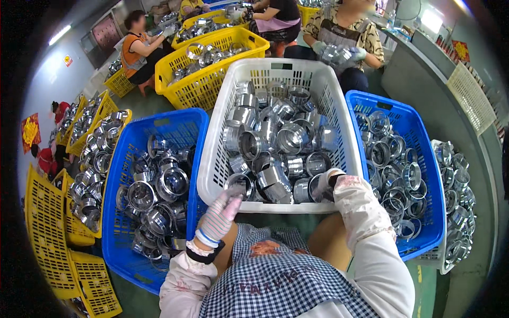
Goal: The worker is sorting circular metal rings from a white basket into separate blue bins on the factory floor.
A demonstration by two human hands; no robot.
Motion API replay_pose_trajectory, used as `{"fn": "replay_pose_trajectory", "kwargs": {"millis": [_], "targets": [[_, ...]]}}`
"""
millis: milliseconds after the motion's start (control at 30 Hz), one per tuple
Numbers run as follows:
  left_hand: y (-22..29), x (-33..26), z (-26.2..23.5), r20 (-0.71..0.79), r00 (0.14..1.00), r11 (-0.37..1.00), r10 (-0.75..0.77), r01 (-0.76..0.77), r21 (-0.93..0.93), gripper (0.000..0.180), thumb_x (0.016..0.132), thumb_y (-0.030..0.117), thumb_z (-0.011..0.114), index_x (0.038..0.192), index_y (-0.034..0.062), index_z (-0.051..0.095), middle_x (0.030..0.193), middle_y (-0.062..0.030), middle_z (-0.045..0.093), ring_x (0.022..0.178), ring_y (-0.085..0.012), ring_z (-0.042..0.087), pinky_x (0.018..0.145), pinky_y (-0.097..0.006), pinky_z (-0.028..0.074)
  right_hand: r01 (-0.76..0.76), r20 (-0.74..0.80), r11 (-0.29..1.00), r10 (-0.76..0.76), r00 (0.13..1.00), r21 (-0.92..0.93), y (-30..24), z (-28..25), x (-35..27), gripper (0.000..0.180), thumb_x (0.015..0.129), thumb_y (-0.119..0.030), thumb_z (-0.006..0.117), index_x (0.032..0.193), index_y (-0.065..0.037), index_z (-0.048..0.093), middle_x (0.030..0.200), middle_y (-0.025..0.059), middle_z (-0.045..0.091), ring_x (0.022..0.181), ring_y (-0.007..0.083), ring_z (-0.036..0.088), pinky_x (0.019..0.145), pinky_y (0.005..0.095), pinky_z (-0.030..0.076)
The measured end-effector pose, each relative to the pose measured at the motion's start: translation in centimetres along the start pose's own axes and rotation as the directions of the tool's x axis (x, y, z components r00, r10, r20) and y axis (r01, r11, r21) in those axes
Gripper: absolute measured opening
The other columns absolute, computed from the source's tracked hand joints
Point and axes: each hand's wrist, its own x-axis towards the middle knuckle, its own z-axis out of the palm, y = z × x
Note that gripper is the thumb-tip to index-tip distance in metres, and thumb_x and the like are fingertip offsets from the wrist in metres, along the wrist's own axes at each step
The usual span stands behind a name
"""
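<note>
Short, shiny silver metal rings (292, 139) lie jumbled in a rectangular white slatted plastic basket (275, 208), which stands directly in front of the seated person. They cover most of its floor and pile up below the rim.

At the basket's seven o'clock corner is the left hand (217, 218), in a pale glove with grey stripes, its blurred fingers partly bent beside a ring; whether it grips anything cannot be told. At five o'clock, the right hand (326, 180), in a pale glove, reaches over the near rim with fingers bent down among the rings; its hold cannot be made out either.

No ring is lifted clear of the pile, so the work on this basketful looks far from finished. More rings fill a deep blue plastic basket (200, 140) at eight o'clock and a matching blue basket (432, 175) at four. Nothing visible separates handled rings from waiting ones.

Farther out, a yellow slatted plastic basket (196, 93) at eleven o'clock holds more, and at one o'clock a co-worker in a patterned top (374, 40) holds several rings in gloved hands.
</note>
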Motion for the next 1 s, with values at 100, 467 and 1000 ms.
{"fn": "replay_pose_trajectory", "kwargs": {"millis": [100, 467, 1000], "targets": [[0.3, 0.6, 2.0, 0.064, 0.998, 0.999, 0.019, -0.016, -0.047, 0.034, 0.100, 0.022, 0.054, 0.127, 0.0006, 0.057, 0.109, -0.0052, 0.065, 0.097, -0.0111, 0.057, 0.087, -0.025, 0.046, 0.005, 0.194, 0.998, -0.016, 0.981, 0.057, 1.1, 0.0, 1.9, 0.058, 0.090, -0.058, 0.061, 0.122, -0.009, 0.066, 0.116, 0.0081, 0.069, 0.112, 0.0262, 0.060, 0.096, 0.0432, 0.044], [-0.5, -1.2, 1.0, 0.096, 0.992, 0.995, -0.077, 0.082, -0.048, 0.036, 0.102, 0.024, 0.052, 0.130, 0.0015, 0.057, 0.113, -0.0076, 0.064, 0.106, -0.0154, 0.059, 0.096, -0.029, 0.045, 0.079, -0.102, 0.966, -0.107, 0.989, -0.248, -0.9, 2.3, 9.8, 0.067, 0.086, -0.061, 0.060, 0.130, -0.011, 0.062, 0.130, 0.0137, 0.061, 0.116, 0.0301, 0.060, 0.094, 0.0444, 0.048], [-0.4, 2.1, 4.2, 0.217, 0.972, 0.991, -0.093, 0.112, -0.079, 0.035, 0.100, 0.021, 0.053, 0.129, 0.0016, 0.057, 0.108, -0.0058, 0.064, 0.102, -0.0127, 0.059, 0.090, -0.027, 0.047, 0.168, -0.379, 0.976, -0.208, 0.902, -0.136, -9.1, -0.9, -6.9, 0.062, 0.087, -0.060, 0.061, 0.115, -0.005, 0.069, 0.100, 0.0217, 0.071, 0.097, 0.0307, 0.069, 0.085, 0.0452, 0.053]]}}
